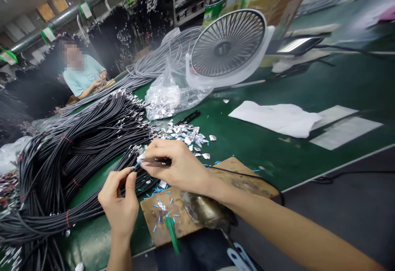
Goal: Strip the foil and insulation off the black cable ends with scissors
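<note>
My left hand [119, 199] pinches the end of a thin black cable [131, 171] from the big bundle of black cables [77, 151] on the green table. My right hand [175, 165] is closed around a dark pen-like tool [156, 163] whose cord [247, 176] trails off to the right. The tool's tip meets the cable end, where a small blue bit shows. Both hands work above a worn wooden board [197, 205] strewn with blue scraps.
Silver foil scraps [185, 135] lie in a heap behind my hands. Behind them are a plastic bag of foil [168, 94], a white fan [228, 45], a white cloth [277, 116] and grey cable bundles [148, 67]. Another person [82, 73] works at far left.
</note>
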{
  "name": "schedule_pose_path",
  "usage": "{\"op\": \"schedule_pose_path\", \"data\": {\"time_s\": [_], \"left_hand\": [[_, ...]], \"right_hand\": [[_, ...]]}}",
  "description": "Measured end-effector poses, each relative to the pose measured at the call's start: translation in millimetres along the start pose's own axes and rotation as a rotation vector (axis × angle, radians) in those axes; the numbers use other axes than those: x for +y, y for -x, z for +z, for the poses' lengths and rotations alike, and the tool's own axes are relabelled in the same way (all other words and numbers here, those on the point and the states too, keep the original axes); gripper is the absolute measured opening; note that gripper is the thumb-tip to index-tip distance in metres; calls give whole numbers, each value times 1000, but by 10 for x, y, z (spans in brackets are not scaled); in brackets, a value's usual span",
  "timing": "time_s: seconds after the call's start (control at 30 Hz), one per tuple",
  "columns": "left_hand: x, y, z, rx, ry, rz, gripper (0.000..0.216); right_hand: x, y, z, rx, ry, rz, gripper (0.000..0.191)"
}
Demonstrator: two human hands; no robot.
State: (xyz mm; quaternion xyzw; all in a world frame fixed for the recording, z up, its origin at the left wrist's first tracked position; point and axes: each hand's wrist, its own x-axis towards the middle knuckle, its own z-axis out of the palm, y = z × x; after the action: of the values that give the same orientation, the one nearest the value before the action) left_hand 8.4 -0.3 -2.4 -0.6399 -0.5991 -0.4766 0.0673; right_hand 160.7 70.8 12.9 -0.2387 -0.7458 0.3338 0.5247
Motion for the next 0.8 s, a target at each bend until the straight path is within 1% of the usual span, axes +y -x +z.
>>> {"op": "schedule_pose_path", "data": {"time_s": [0.1,0.27,0.33,0.43,0.53,0.63,0.7,0.77,0.8], "left_hand": [[4,7,-8,-16,-7,-32,11],[-12,25,-31,-148,7,-64,20],[-14,30,-40,-174,4,-81,23],[-9,32,-49,-188,9,-112,25],[9,21,-55,-192,24,-112,25],[35,-4,-63,-219,73,-94,25],[46,-21,-71,-242,95,-85,27],[43,-29,-78,-252,99,-78,29],[36,-30,-80,-243,106,-71,28]], "right_hand": [[2,22,22,-6,-16,-81,11],[51,41,39,-12,82,-255,14],[75,47,49,-21,107,-318,16],[103,55,58,-30,135,-357,18],[121,62,59,-16,133,-370,17],[122,65,56,-8,102,-363,14],[105,60,57,-22,56,-309,11],[73,47,64,-29,-35,-190,10],[54,37,70,-36,-105,-90,9]]}}
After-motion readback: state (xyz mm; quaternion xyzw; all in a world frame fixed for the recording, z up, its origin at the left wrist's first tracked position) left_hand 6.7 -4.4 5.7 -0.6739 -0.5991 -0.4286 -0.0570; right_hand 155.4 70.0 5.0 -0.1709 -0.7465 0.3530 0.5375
